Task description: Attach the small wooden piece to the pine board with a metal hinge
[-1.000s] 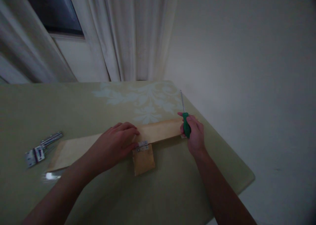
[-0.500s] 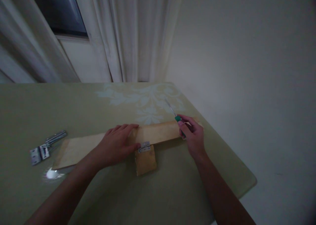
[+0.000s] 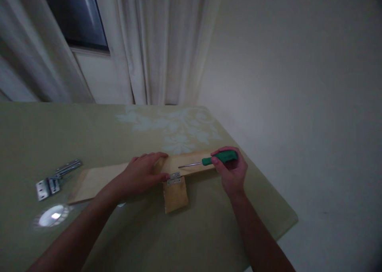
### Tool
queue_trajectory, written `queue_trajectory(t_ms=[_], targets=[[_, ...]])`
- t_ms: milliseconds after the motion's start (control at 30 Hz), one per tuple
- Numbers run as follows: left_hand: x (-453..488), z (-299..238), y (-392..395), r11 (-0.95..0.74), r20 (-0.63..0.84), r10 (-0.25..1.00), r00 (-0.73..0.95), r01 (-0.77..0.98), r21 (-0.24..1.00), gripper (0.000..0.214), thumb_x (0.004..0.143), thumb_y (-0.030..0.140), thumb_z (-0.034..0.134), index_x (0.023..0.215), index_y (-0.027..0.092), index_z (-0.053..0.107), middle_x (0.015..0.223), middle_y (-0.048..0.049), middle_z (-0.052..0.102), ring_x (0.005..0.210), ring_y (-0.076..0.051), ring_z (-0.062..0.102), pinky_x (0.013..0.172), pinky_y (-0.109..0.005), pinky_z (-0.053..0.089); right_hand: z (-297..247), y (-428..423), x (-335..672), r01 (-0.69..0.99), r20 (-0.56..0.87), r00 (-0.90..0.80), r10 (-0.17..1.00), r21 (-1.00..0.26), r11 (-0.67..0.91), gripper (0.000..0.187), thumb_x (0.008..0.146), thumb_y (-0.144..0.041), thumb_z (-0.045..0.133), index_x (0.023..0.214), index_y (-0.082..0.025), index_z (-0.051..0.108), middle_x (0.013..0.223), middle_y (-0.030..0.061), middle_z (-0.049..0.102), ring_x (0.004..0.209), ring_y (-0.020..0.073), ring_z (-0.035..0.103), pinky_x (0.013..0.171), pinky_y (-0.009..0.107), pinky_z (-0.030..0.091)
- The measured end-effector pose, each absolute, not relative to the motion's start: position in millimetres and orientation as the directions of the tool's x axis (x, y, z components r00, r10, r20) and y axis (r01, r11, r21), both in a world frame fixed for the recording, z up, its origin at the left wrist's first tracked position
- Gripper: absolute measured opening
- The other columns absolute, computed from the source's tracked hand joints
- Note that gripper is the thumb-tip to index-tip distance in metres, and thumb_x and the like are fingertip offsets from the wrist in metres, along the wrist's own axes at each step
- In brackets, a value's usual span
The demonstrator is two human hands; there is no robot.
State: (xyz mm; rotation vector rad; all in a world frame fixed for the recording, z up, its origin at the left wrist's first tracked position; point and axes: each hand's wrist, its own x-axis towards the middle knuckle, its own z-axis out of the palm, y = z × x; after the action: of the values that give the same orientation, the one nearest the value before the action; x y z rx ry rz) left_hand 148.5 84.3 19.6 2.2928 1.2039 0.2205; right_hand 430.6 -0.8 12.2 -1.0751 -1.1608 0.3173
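A long pale wooden board (image 3: 189, 159) lies across the table, with a small wooden block (image 3: 176, 196) against its near edge. A silver hinge (image 3: 174, 178) spans the joint between them. My left hand (image 3: 143, 172) grips across the board, fingertips towards its far edge and thumb touching the hinge's left end. Held in my right hand (image 3: 234, 174) is a green-handled screwdriver (image 3: 221, 157). Its thin metal shaft points left over the board, and the tip is just above and right of the hinge. Whether the tip touches anything I cannot tell.
Several loose metal hinges (image 3: 47, 187) lie left of the board. A shiny round clear dish or reflection (image 3: 53, 216) shows nearer me. The green table (image 3: 89, 133) ends at a slanting right edge beside a pale wall (image 3: 286, 85). Curtains (image 3: 155, 45) hang behind.
My right hand has turned the screwdriver from pointing up and away to pointing left, bringing its tip close to the hinge. My left hand stays on the board.
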Motion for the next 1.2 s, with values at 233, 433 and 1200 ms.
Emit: queue_trajectory(t_ms=[233,433,1200], targets=[[149.5,21.8,84.2,-0.473,-0.09,0.796,0.598,0.708,0.524,0.072,0.089,0.062,0.062,0.15,0.022,0.057,0.15,-0.0135,0.067,0.136,-0.039,0.061,0.115,-0.056,0.041,17.4,-6.2,416.9,0.341,0.635,0.402,0.659,-0.772,0.536,0.026,0.084,-0.031,0.086,0.101,-0.023,0.067,0.084,-0.0003,0.073,0.073,0.0158,0.072,0.07,0.028,0.06],[151.0,26.0,82.4,-0.482,-0.087,0.793,0.602,0.709,0.516,0.071,0.09,0.062,0.06,0.149,0.022,0.058,0.15,-0.0156,0.067,0.136,-0.039,0.061,0.115,-0.056,0.041,21.4,-6.8,416.9,0.403,0.661,0.382,0.646,-0.748,0.528,0.024,0.086,-0.031,0.083,0.097,-0.024,0.064,0.086,-0.0006,0.067,0.074,0.0153,0.067,0.068,0.028,0.058],[151.9,29.3,79.4,-0.467,-0.084,0.799,0.595,0.703,0.537,0.064,0.091,0.057,0.063,0.145,0.023,0.061,0.146,-0.0143,0.07,0.132,-0.038,0.064,0.11,-0.052,0.045,101.6,33.7,394.6,0.285,0.499,-0.427,0.754,-0.717,0.636,0.045,0.103,-0.026,0.066,0.147,-0.032,0.06,0.123,0.0033,0.077,0.103,0.0172,0.077,0.091,0.032,0.062]])
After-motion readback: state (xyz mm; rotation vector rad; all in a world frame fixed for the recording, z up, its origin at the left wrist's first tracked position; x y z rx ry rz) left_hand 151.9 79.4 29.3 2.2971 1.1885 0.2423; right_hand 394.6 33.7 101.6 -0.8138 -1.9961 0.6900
